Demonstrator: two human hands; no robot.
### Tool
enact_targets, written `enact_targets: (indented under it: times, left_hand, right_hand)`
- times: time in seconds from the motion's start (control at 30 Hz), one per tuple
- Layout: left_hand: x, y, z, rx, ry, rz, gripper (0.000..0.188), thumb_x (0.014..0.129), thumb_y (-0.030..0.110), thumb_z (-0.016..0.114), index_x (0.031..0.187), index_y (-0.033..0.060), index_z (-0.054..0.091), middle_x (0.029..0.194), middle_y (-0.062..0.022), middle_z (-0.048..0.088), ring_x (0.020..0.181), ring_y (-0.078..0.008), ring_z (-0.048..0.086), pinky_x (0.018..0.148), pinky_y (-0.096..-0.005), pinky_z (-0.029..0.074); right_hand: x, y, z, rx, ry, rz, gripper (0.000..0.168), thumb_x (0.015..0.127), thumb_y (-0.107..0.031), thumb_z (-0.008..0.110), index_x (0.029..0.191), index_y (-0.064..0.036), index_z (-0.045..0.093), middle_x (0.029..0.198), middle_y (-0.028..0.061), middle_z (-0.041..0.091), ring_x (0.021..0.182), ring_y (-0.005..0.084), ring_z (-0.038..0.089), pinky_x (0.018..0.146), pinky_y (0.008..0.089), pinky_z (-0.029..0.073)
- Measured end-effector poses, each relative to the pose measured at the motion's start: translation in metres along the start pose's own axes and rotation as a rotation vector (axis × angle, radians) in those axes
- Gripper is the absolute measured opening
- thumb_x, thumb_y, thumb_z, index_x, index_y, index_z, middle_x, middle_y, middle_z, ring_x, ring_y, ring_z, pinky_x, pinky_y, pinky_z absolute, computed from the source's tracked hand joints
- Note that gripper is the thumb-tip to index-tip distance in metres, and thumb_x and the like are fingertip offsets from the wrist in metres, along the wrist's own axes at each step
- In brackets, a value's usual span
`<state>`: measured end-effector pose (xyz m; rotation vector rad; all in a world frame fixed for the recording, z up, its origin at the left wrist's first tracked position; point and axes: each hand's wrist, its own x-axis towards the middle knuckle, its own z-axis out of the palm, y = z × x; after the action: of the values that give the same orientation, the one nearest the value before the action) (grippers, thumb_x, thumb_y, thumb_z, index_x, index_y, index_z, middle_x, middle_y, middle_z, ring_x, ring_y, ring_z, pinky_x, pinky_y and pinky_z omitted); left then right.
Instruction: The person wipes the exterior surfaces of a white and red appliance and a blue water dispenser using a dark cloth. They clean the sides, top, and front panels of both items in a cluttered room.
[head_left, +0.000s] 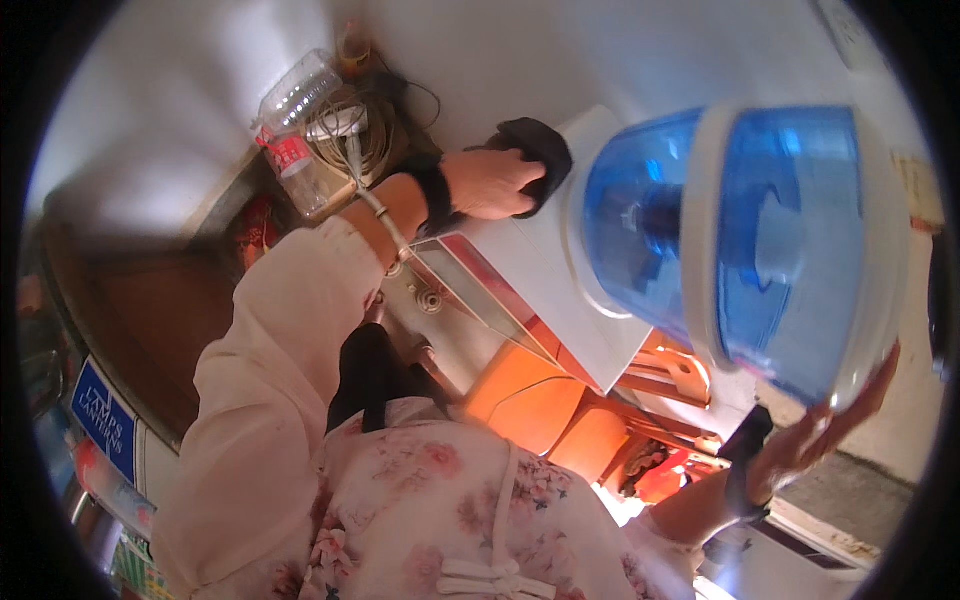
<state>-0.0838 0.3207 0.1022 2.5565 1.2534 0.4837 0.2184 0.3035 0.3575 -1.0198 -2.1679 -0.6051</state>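
My left hand (491, 184) is closed around a dark, soft-looking item (547, 161), probably a cloth, against the near top edge of a white water dispenser (517, 262). On the dispenser sits a clear blue water purifier bottle (795, 247) with a white middle band and a white end. My right hand (817, 446) lies along the rim of that white end with fingers stretched out, touching it. Black bands circle both wrists. The inside of the blue bottle shows a dark cylindrical part (660, 217), blurred by the plastic.
Beside my left forearm are an empty plastic bottle (300, 169), a coiled cable (382, 150) and a white power strip (337, 124). An orange wooden chair (525, 382) stands beyond the dispenser. A brown wooden surface (157, 322) and a blue printed box (105, 420) are at left.
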Motion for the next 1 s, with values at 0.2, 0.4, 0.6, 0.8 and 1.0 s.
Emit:
enact_targets:
  times: [0.2,0.4,0.6,0.8,1.0]
  left_hand:
    - [-0.021,0.109,-0.008,0.195,0.155,-0.55,0.02,0.085,0.018,0.051,0.094,0.0087,0.065,0.105,-0.0213,0.057,0.111,-0.046,0.052,0.074,-0.0486,0.053]
    - [0.004,0.204,0.042,0.368,0.238,-0.468,0.014,0.081,0.018,0.054,0.083,0.0062,0.061,0.087,-0.0176,0.058,0.098,-0.0483,0.055,0.07,-0.0443,0.055]
    - [0.035,0.265,0.056,0.124,0.15,-0.364,0.012,0.079,0.009,0.054,0.087,0.0047,0.061,0.096,-0.0179,0.057,0.106,-0.045,0.051,0.086,-0.0444,0.048]
    - [0.016,0.255,0.057,-0.162,0.166,-0.054,0.023,0.072,0.001,0.052,0.092,0.0033,0.062,0.103,-0.0177,0.058,0.111,-0.0414,0.048,0.089,-0.0443,0.045]
    - [-0.027,0.251,0.011,-0.741,0.137,-0.426,0.033,0.069,-0.006,0.044,0.093,-0.0033,0.066,0.092,-0.0151,0.067,0.085,-0.0244,0.063,0.078,-0.0297,0.047]
  right_hand:
    - [0.008,0.001,-0.005,0.162,0.015,-0.179,0.062,0.09,-0.043,0.052,0.139,-0.008,0.04,0.141,0.0136,0.04,0.129,0.029,0.035,0.107,0.0426,0.029]
    - [-0.001,0.002,-0.004,0.091,0.144,-0.23,0.06,0.083,-0.045,0.064,0.134,-0.019,0.049,0.137,0.0117,0.045,0.128,0.0296,0.039,0.105,0.0458,0.029]
    - [-0.004,-0.001,-0.016,0.006,0.001,-0.044,0.075,0.077,-0.046,0.071,0.138,-0.014,0.04,0.138,0.0158,0.04,0.132,0.0338,0.031,0.108,0.0561,0.023]
    - [-0.006,-0.007,-0.015,0.11,0.149,-0.077,0.066,0.079,-0.05,0.066,0.134,-0.019,0.046,0.136,0.0105,0.045,0.129,0.0304,0.037,0.107,0.0514,0.024]
    - [-0.008,-0.004,-0.022,0.148,0.175,-0.084,0.064,0.08,-0.045,0.066,0.134,-0.018,0.045,0.137,0.0116,0.043,0.131,0.0313,0.035,0.108,0.052,0.023]
